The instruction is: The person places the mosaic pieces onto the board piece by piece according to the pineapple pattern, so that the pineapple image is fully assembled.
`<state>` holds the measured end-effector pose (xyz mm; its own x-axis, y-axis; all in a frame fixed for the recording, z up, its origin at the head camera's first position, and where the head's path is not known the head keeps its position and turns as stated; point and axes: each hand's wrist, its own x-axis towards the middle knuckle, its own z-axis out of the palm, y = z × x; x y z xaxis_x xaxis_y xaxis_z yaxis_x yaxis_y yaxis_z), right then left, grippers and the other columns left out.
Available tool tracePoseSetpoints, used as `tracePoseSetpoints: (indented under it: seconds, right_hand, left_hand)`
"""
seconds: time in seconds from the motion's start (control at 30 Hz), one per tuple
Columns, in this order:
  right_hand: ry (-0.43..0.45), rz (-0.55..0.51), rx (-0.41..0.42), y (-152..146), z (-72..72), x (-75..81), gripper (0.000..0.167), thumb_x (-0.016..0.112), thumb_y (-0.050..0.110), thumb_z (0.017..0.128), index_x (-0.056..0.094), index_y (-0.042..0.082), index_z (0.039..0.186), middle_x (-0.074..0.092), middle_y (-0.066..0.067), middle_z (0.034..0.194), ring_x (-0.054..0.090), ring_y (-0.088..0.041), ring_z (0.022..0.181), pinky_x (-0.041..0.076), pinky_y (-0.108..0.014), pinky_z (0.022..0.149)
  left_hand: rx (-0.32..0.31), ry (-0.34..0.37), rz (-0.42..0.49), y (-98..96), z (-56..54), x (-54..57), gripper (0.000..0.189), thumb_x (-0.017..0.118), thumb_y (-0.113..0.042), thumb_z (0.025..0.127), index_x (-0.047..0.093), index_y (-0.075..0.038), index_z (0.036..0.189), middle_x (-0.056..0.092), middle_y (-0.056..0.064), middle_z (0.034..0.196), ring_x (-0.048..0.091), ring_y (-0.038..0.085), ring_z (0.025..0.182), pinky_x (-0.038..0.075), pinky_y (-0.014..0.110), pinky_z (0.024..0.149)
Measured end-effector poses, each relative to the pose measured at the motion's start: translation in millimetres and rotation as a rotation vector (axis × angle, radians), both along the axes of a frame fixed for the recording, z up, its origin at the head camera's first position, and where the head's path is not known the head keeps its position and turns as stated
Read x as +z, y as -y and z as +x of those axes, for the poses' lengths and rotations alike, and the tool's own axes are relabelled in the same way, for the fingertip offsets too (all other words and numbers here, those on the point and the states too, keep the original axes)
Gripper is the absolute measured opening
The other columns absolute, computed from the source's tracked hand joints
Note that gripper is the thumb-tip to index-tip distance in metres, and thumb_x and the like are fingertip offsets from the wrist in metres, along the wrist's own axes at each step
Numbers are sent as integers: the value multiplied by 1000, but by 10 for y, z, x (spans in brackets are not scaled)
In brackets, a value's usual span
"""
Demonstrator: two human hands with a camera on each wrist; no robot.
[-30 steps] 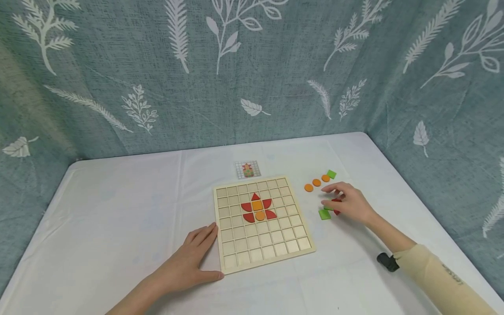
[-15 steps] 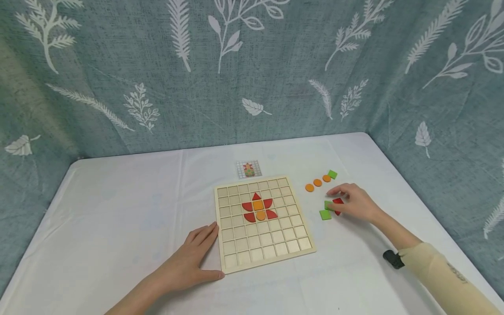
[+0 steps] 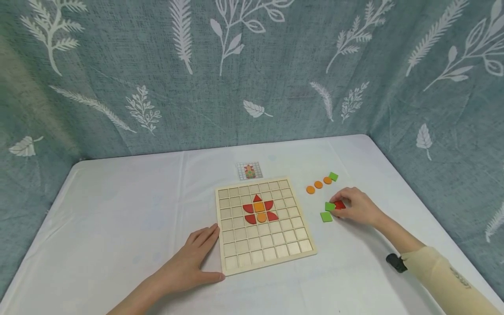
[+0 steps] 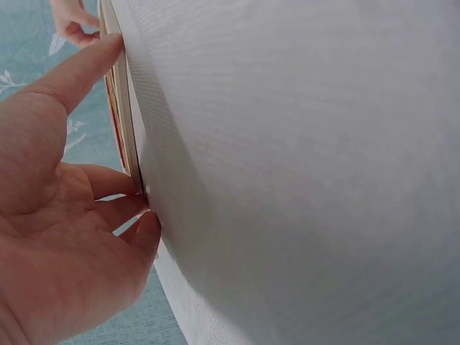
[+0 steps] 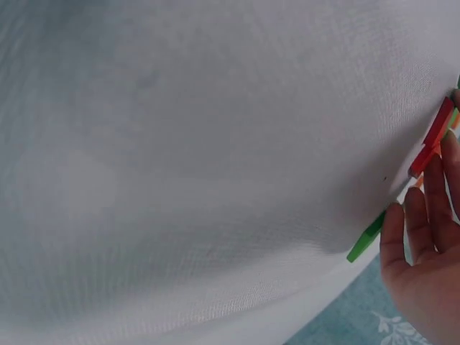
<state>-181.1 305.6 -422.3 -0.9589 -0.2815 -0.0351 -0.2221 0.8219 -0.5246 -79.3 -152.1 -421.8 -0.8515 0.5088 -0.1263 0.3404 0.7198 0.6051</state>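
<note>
A pale wooden grid board (image 3: 267,256) lies on the white-covered table. Set in it are a red triangle (image 3: 257,198), an orange square (image 3: 258,207), an orange disc (image 3: 261,217) and several red curved tiles (image 3: 269,204). My left hand (image 3: 189,262) rests along the board's left edge, fingertips and thumb touching it, as the left wrist view also shows. To the right of the board, the thumb and index finger of my right hand (image 3: 359,208) pinch a green square tile (image 3: 330,206) at its sides. Red tiles (image 3: 339,204) lie between these fingers and the palm, partly hidden.
Another green square (image 3: 326,217) lies just in front of the right hand. Behind it, several orange discs (image 3: 318,185) and a further green square (image 3: 334,176) form a slanted row. A pattern card (image 3: 250,171) lies beyond the board. A patterned curtain (image 3: 197,109) hangs behind the table.
My right hand has lowered onto the tiles, and its thumb and index finger have closed in around the green square. The left hand and the board have stayed put.
</note>
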Motion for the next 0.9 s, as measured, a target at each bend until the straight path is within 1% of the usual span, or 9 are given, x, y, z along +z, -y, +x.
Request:
tracePoseSetpoints:
  seconds: [0.13, 0.3, 0.47, 0.53, 0.6, 0.77, 0.9]
  right_hand:
    - [-19, 6, 10, 0, 0, 4, 24, 80, 17, 79, 72, 7, 100, 68, -5, 100, 52, -30, 102, 43, -49, 89]
    - [-34, 14, 1, 27, 2, 29, 25, 82, 18, 79, 73, 8, 99, 67, -3, 98, 54, -26, 97, 45, -45, 84]
    - [-24, -22, -5, 138, 7, 106, 24, 81, 22, 80, 73, 12, 100, 63, -4, 96, 54, -22, 88, 48, -37, 73]
    - [-19, -47, 6, 201, 11, 132, 23, 81, 21, 80, 73, 13, 101, 64, -3, 96, 55, -21, 87, 49, -35, 69]
    - [-23, -64, 30, 268, 16, 148, 23, 80, 20, 80, 74, 14, 101, 65, 0, 95, 56, -20, 87, 50, -34, 69]
    - [-63, -92, 116, 445, 17, 165, 22, 80, 18, 80, 74, 15, 101, 68, 7, 96, 57, -16, 88, 50, -36, 76]
    - [-71, -116, 151, 579, 23, 173, 22, 80, 18, 80, 74, 16, 101, 69, 9, 97, 57, -14, 89, 50, -36, 77]
  left_hand:
    - [0, -1, -3, -6, 0, -5, 103, 76, -52, 78, 28, 1, 152, 25, 12, 158, 23, 33, 141, 33, 54, 107]
    - [-4, 1, 2, -7, 0, 0, 103, 76, -53, 79, 28, 2, 152, 24, 12, 159, 23, 33, 141, 33, 54, 107]
    - [-3, -3, 1, -4, 2, 6, 103, 76, -52, 78, 28, 2, 152, 24, 12, 159, 23, 33, 141, 33, 54, 107]
    - [-1, -2, 0, -3, 4, 8, 102, 76, -51, 78, 28, 2, 152, 25, 12, 158, 23, 33, 141, 33, 54, 107]
    - [1, 1, 0, 0, 5, 11, 102, 76, -51, 78, 28, 2, 152, 24, 12, 159, 23, 33, 141, 33, 53, 107]
    - [-5, -5, 3, 16, 3, 21, 103, 76, -53, 79, 28, 2, 152, 25, 13, 158, 23, 34, 141, 33, 54, 106]
    - [-5, 2, 5, 20, 1, 25, 103, 75, -53, 79, 27, 2, 152, 24, 13, 158, 23, 34, 141, 33, 54, 107]
